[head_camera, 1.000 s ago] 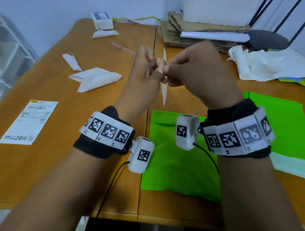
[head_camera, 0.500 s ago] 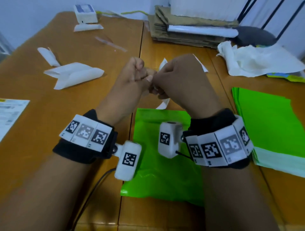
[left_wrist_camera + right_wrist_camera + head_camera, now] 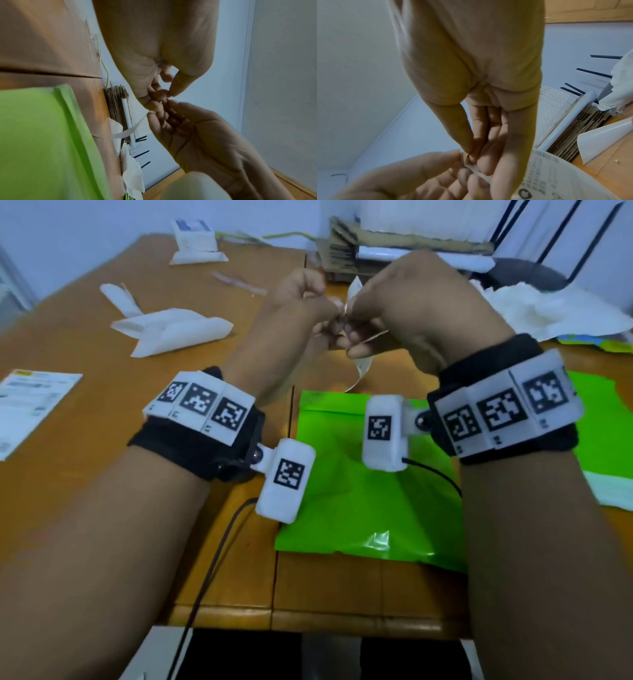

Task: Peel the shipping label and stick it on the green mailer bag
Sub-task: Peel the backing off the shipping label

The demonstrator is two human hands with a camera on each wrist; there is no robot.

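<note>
Hands raised, left hand (image 3: 301,302) and right hand (image 3: 407,302) pinching shipping label (image 3: 363,364)

label (image 3: 544,175) print blurred | peel edge hidden by fingertips (image 3: 346,332)

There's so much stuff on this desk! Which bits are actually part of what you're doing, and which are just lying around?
In use:
shipping label, pinched by left hand and right hand
green mailer bag

Lying about:
printed slip
crumpled white backing paper
cardboard stack
second green mailer
</note>
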